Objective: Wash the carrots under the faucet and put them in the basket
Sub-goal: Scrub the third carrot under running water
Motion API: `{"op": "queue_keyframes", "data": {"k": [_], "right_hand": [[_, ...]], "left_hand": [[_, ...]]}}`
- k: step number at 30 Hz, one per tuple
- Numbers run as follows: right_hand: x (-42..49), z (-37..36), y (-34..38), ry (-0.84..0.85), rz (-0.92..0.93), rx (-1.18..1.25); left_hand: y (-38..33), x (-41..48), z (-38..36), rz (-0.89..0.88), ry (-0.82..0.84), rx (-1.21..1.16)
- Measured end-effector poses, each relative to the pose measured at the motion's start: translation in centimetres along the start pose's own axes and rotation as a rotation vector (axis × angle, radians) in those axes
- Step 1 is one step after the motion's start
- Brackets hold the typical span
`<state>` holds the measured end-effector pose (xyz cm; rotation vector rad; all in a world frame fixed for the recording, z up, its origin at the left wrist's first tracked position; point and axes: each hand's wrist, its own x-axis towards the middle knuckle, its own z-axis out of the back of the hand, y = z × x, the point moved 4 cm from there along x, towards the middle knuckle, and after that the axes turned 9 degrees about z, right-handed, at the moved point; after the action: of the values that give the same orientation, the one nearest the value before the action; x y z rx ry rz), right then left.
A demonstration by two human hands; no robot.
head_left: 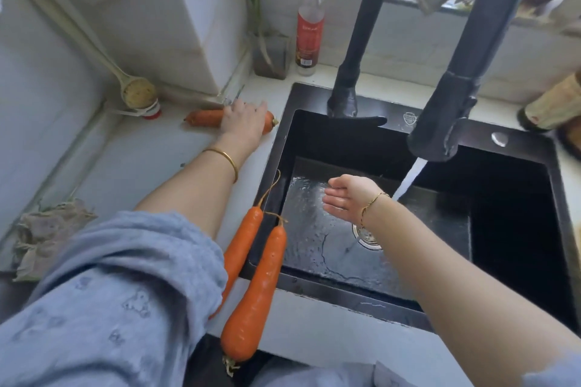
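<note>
— At the near corner of the sink (pixel 330 294), what lies?
— A long carrot (pixel 253 292) touching a second carrot (pixel 240 245), across the rim.
— And the hands?
— Right hand (pixel 347 196): fingers straight, empty, over the basin beside the faucet's (pixel 440 122) stream. Left hand (pixel 243 119): farther off on the counter (pixel 151 160), curled over a third carrot (pixel 204 117).

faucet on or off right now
On. A white stream of water falls from the faucet into the sink, just beside the open right hand.

text: none legible | bottle label (pixel 309 38): blurred | sink emblem (pixel 409 118): blurred
</note>
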<state>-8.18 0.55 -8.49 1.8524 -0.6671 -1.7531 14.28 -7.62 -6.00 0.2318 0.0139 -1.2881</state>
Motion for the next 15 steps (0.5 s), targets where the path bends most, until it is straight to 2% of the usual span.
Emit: {"op": "queue_keyframes", "data": {"k": [5,8,12,15], "right_hand": [[-0.2,2.5,-0.9,-0.026,-0.068,0.118],[-0.4,3.3,-1.2,-0.039,-0.085,0.184],[-1.0,4.2,-0.6,-0.036,-0.045,0.295],[-1.8,5.5,0.3,-0.037,0.016,0.406]], "left_hand": [[-0.3,0.5,0.2,-0.045,0.034,-0.053],[-2.3,-1.1,2.3,-0.151,0.035,-0.219],[-7.4,-6.0,6.7,-0.37,-0.094,-0.367],[-10.6,-9.5,7.6,-0.457,-0.013,-0.61]]}}
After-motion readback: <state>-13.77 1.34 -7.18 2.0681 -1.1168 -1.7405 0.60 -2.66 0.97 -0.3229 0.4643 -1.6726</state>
